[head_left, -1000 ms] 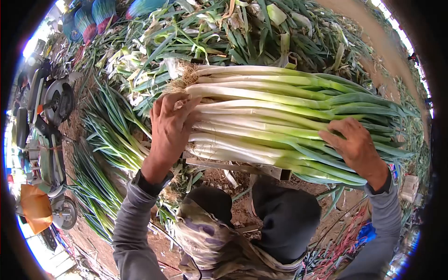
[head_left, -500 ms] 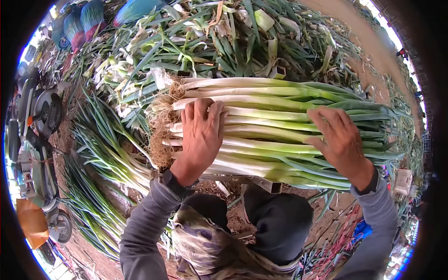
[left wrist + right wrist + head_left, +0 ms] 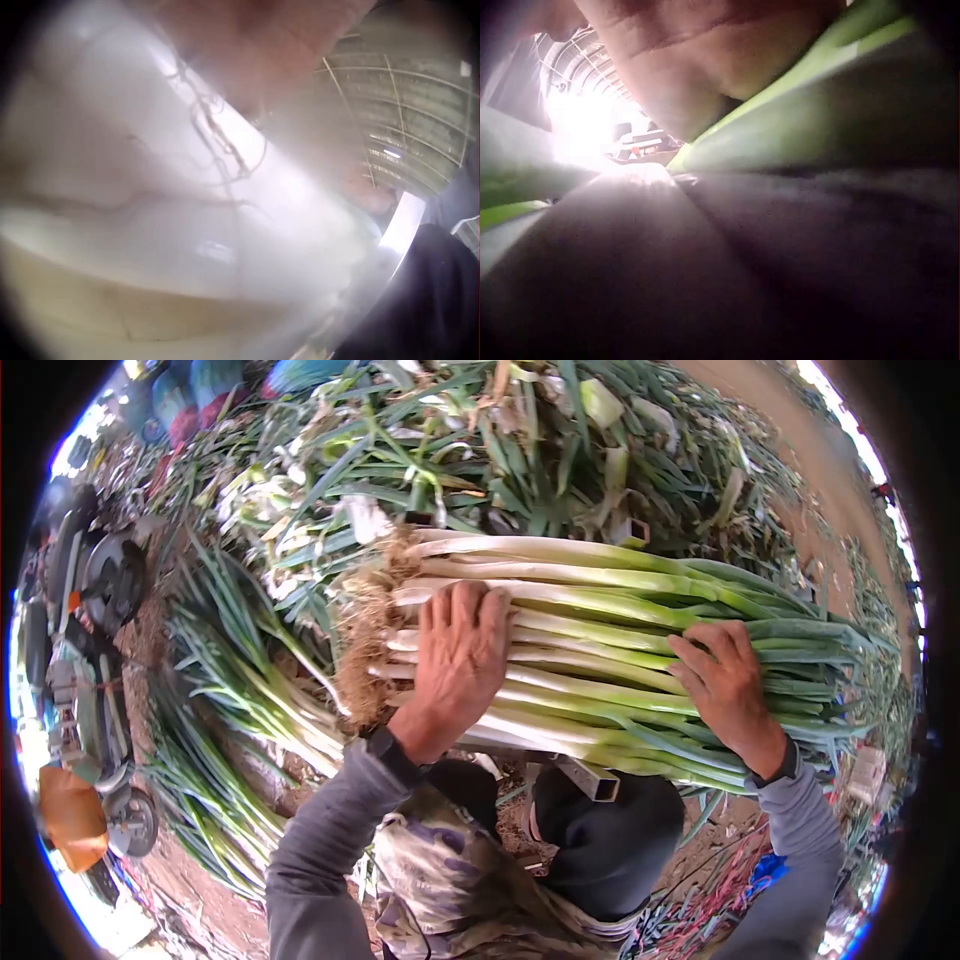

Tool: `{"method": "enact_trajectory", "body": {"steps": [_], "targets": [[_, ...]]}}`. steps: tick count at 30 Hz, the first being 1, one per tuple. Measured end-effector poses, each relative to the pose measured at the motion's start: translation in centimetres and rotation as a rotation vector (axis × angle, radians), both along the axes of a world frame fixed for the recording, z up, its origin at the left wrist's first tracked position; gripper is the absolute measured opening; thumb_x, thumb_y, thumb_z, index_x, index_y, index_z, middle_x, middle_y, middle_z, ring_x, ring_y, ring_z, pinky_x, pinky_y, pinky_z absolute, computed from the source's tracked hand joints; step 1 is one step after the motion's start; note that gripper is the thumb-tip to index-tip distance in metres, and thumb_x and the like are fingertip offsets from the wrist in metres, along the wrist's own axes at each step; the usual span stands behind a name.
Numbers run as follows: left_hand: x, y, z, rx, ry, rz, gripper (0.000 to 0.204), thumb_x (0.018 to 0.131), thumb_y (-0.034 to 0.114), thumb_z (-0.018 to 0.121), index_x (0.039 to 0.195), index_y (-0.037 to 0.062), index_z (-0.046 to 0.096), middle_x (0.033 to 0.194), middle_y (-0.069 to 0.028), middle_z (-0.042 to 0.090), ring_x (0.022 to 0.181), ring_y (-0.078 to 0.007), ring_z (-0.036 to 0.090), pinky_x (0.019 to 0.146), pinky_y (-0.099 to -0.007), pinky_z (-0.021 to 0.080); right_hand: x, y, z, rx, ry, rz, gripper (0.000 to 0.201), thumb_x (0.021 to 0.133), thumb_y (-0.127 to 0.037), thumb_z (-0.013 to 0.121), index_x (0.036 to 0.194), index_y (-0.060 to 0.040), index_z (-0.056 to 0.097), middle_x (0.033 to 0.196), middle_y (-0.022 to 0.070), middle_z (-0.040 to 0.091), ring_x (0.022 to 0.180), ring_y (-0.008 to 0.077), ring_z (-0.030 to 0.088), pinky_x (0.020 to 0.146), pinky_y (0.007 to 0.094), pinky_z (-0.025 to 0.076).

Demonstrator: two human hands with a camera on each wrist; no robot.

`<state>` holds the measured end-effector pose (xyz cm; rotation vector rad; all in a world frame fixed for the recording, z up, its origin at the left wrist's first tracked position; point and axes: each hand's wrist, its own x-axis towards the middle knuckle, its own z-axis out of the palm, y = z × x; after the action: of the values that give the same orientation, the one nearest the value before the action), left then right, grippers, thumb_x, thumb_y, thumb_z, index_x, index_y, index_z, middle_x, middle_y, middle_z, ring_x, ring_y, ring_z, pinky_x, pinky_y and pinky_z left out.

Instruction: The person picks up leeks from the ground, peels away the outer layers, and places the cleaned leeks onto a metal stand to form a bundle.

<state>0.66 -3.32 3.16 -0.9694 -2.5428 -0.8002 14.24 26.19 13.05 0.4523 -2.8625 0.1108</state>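
Observation:
A wide layer of long green onions lies side by side on a metal frame, roots at the left and leaves at the right. My left hand rests over the white stalks near the roots, its fingers bent slightly. Farther right, my right hand lies on the green part, fingers spread and relaxed. The left wrist view shows white stalks close up below the hand; in the right wrist view, green leaves lie under the palm.
More green onions lie on the ground at the left. Behind the frame is a heap of trimmed leaves. Blue and red net bundles sit at the back left, a wheeled machine at the far left, pink strings at the lower right.
My left hand has moved right from the root ends onto the white stalks. My right hand has shifted only slightly over the green leaves. The head view has also shifted.

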Motion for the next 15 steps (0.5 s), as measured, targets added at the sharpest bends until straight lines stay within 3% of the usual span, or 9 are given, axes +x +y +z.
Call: {"method": "enact_trajectory", "body": {"steps": [2, 6, 11, 15], "targets": [[-0.2, 0.2, -0.4, 0.087, 0.05, 0.031, 0.035, 0.099, 0.014, 0.066, 0.132, 0.006, 0.058, 0.127, -0.0197, 0.055, 0.118, -0.0399, 0.053, 0.102, -0.0523, 0.043, 0.0, -0.4, 0.1, -0.028, 0.006, 0.0, 0.033, 0.082, -0.009, 0.081, 0.114, -0.0028, 0.073, 0.109, 0.0106, 0.063, 0.103, 0.0323, 0.057, 0.09, 0.0432, 0.05], [-0.2, -0.3, 0.1, -0.013, 0.062, 0.025, 0.042, 0.1, 0.016, 0.063, 0.14, 0.0047, 0.057, 0.139, -0.0223, 0.053, 0.132, -0.042, 0.05, 0.116, -0.056, 0.036, 0.2, -0.7, 0.2, -0.029, -0.003, -0.009, 0.033, 0.083, -0.007, 0.08, 0.114, -0.0038, 0.073, 0.109, 0.0104, 0.064, 0.103, 0.033, 0.057, 0.09, 0.0442, 0.05], [-0.3, -0.2, -0.2, -0.028, 0.025, -0.02, 0.04, 0.1, 0.016, 0.062, 0.139, 0.0065, 0.058, 0.133, -0.0187, 0.058, 0.128, -0.0395, 0.053, 0.116, -0.0554, 0.036, 0.1, -0.2, -0.1, -0.046, -0.035, -0.029, 0.033, 0.084, -0.009, 0.079, 0.116, -0.0048, 0.073, 0.11, 0.0103, 0.064, 0.103, 0.0327, 0.057, 0.09, 0.044, 0.05], [-0.4, -0.3, -0.4, -0.049, 0.055, -0.016, 0.041, 0.099, 0.016, 0.063, 0.139, 0.0075, 0.059, 0.132, -0.0182, 0.059, 0.128, -0.0388, 0.054, 0.117, -0.0546, 0.035, -0.1, -0.7, 2.7, -0.023, -0.19, -0.021, 0.038, 0.088, -0.012, 0.077, 0.124, -0.0022, 0.069, 0.117, 0.0129, 0.063, 0.109, 0.0348, 0.058, 0.094, 0.0444, 0.051]]}}
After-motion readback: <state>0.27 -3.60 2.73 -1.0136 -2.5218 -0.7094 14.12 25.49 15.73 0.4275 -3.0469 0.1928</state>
